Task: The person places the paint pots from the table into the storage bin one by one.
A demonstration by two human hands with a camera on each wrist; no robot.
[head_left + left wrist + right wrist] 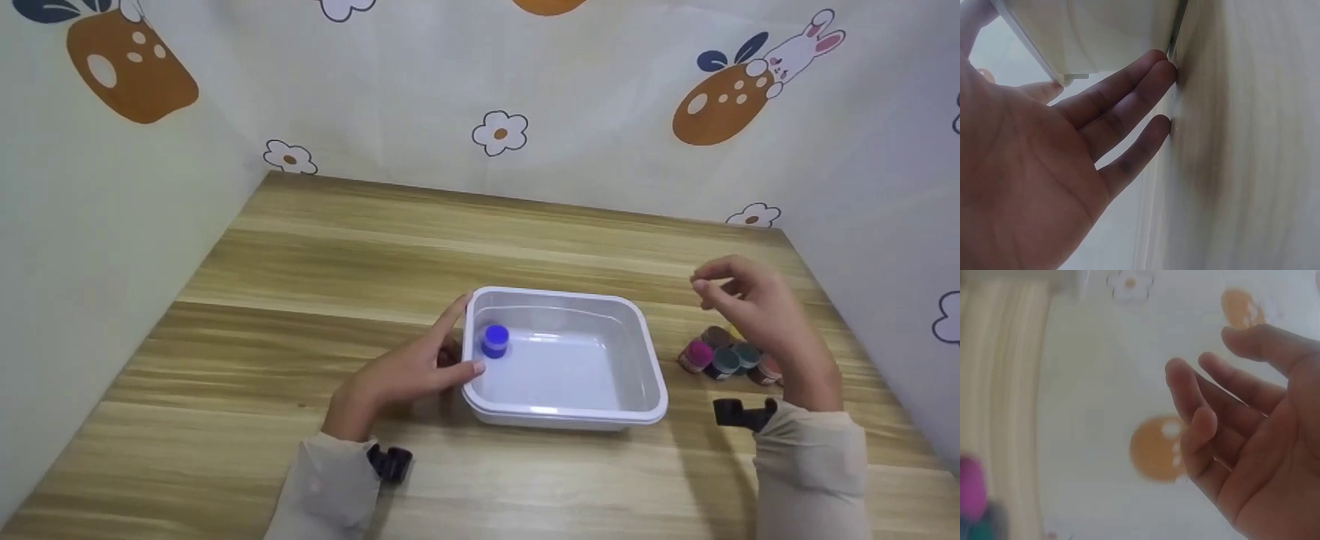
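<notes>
A white rectangular plastic tub stands on the wooden table. Inside it, near the left wall, is a small jar with a blue lid. My left hand rests against the tub's left side, thumb over the rim and index finger along the far-left corner. In the left wrist view, the other fingers reach out fairly straight beside the tub's outer wall, tips at the tabletop. My right hand hovers above a cluster of small coloured jars, its fingers loosely bent and nothing between them.
The clustered jars have magenta, brown, green, reddish and yellow lids, partly hidden by the right forearm. The wood-grain table extends around the tub. Pale cloth walls with orange fruit and flower prints enclose it at the back and both sides.
</notes>
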